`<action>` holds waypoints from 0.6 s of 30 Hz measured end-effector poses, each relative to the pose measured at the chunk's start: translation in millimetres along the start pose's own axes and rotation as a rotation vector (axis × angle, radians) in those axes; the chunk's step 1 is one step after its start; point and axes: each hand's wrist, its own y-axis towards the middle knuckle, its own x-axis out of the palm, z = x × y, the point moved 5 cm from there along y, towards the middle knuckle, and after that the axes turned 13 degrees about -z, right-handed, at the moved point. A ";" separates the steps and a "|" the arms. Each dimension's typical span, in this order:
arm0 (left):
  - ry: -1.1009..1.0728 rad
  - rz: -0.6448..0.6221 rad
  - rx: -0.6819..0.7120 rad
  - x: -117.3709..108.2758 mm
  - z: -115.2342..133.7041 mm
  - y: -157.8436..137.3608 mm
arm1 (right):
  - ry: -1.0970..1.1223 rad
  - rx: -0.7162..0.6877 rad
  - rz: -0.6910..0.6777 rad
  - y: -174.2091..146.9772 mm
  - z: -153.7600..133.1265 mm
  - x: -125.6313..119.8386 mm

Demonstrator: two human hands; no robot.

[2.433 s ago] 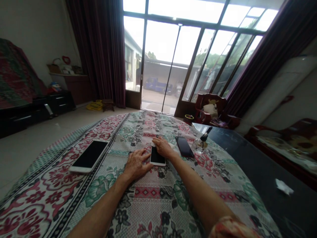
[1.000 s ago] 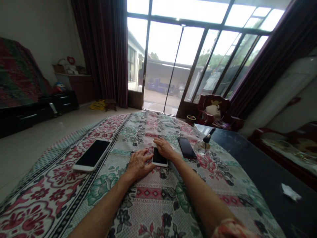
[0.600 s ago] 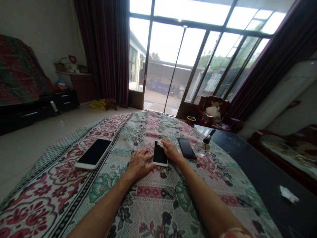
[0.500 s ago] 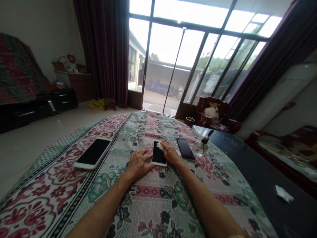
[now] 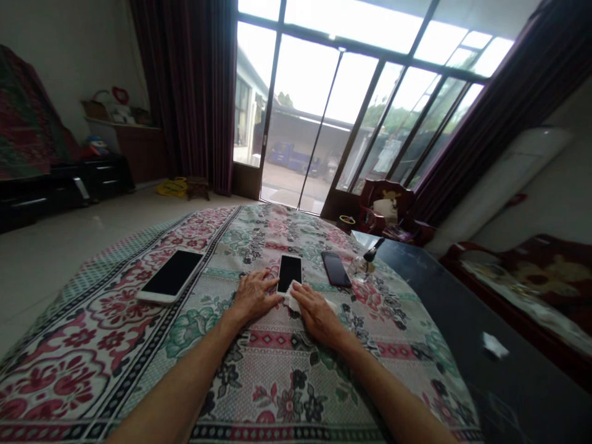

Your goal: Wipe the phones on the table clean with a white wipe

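Note:
A white-framed smartphone (image 5: 290,270) with a dark screen lies flat on the patterned tablecloth in front of me. My left hand (image 5: 252,296) rests spread beside it, its thumb and a fingertip against the phone's left side and lower corner. Under the fingers of my right hand (image 5: 317,313) is a white tissue (image 5: 293,301), pressed on the phone's lower end. Further left lies a larger white-framed phone (image 5: 172,276), screen up. A dark phone (image 5: 336,269) is to the right, and close to it stands a clear glass bottle (image 5: 360,269) with a black top.
The floral tablecloth (image 5: 277,376) covers the table before me. At the right, a dark tabletop (image 5: 444,333) bears a crumpled white tissue (image 5: 494,345). Beyond are a carved wooden chair (image 5: 386,206), glass doors (image 5: 300,123) and purple curtains (image 5: 189,92).
My right hand with the tissue has slid from the phone's upper right toward me to its lower end, uncovering the upper screen. My left hand stays at the phone's side. The view has shifted slightly.

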 end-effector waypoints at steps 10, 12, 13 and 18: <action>-0.001 -0.006 0.026 2.9 -2.2 2.1 | -0.051 0.045 -0.048 48.4 16.0 -8.2; 0.009 0.001 0.029 3.5 -2.8 2.2 | -0.070 0.066 -0.054 66.0 23.3 -8.5; 0.014 0.006 0.029 3.8 -3.1 2.2 | -0.078 0.071 -0.061 74.6 26.7 -8.3; 0.012 0.026 0.029 5.2 -4.4 3.0 | -0.112 0.132 -0.073 111.4 42.7 -9.5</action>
